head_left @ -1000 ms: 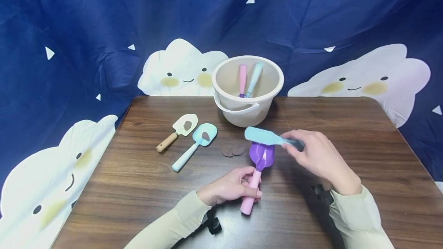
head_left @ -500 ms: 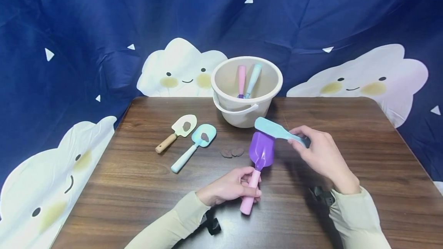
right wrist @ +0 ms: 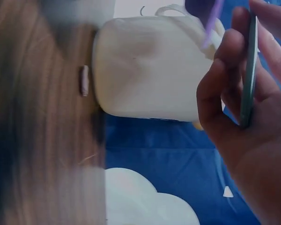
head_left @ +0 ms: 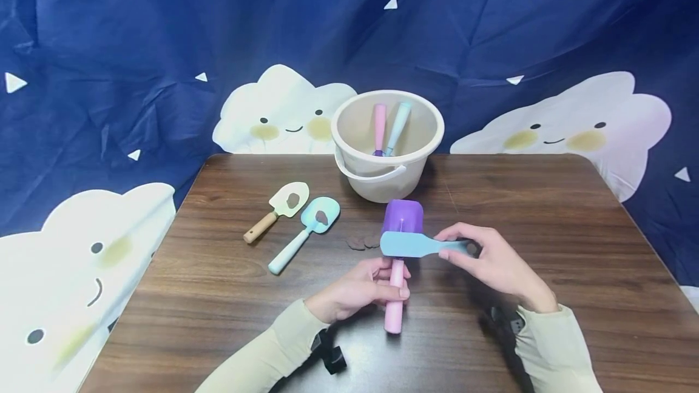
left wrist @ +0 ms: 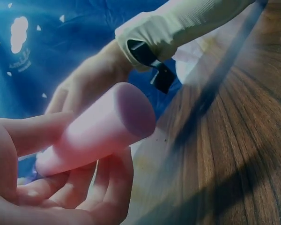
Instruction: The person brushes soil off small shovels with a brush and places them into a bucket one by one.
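Observation:
My left hand (head_left: pixel 363 287) grips the pink handle (head_left: pixel 394 314) of a small shovel with a purple scoop (head_left: pixel 404 213). In the left wrist view, fingers and thumb wrap round that handle (left wrist: pixel 103 129). From the right, my right hand (head_left: pixel 499 265) pinches the dark-holed handle end of a light blue, flat paddle-shaped tool (head_left: pixel 405 244). Its head lies across the base of the purple scoop in the head view and hides it; whether they touch I cannot tell. The tool's underside is hidden. Edge-on, its thin handle (right wrist: pixel 249 75) shows in the right wrist view.
A beige bucket (head_left: pixel 384 184) at the back holds a pink and a light blue handle. Left of it lie a cream trowel (head_left: pixel 284 204) and a light blue shovel (head_left: pixel 322 205), each with a brown lump. Brown pieces (head_left: pixel 356 244) lie on the wooden table (head_left: pixel 546 217).
The blue tool has moved from the scoop's far end, out past its right edge, then nearer and left across its base. The shovel has turned more upright in view; both grips hold.

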The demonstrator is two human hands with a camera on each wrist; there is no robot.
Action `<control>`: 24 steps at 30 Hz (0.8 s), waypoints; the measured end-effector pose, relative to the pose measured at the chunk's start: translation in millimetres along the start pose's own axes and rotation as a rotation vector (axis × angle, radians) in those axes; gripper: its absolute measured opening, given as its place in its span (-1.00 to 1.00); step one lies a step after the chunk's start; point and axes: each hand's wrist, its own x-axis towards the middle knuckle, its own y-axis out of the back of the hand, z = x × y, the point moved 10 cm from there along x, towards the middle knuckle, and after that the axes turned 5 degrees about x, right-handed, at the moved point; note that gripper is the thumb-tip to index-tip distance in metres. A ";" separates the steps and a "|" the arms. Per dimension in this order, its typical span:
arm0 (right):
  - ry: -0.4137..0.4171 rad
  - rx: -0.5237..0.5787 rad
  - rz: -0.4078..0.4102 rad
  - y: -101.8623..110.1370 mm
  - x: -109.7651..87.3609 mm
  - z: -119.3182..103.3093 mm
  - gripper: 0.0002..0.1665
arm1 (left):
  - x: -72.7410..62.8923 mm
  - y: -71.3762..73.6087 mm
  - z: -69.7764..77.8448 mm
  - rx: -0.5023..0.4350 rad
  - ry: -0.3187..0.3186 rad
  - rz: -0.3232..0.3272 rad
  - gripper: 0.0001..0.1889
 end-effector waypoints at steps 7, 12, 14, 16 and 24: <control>-0.027 0.005 0.013 -1.5 2.9 15.2 -0.78 | 0.2 3.0 -0.9 0.032 -0.007 0.000 -0.59; -0.081 0.040 0.106 11.5 6.4 26.7 -0.78 | -0.8 3.9 0.4 0.051 -0.016 -0.004 -0.58; -0.112 0.059 0.148 17.7 6.9 31.0 -0.77 | -1.4 3.1 0.5 0.056 -0.015 -0.009 -0.58; -0.140 0.052 0.183 22.8 6.8 33.6 -0.77 | -1.7 2.0 0.5 0.062 -0.013 -0.014 -0.58; -0.139 -0.074 0.228 29.7 4.6 17.6 -0.79 | -1.0 2.5 0.4 0.138 -0.013 0.021 -0.59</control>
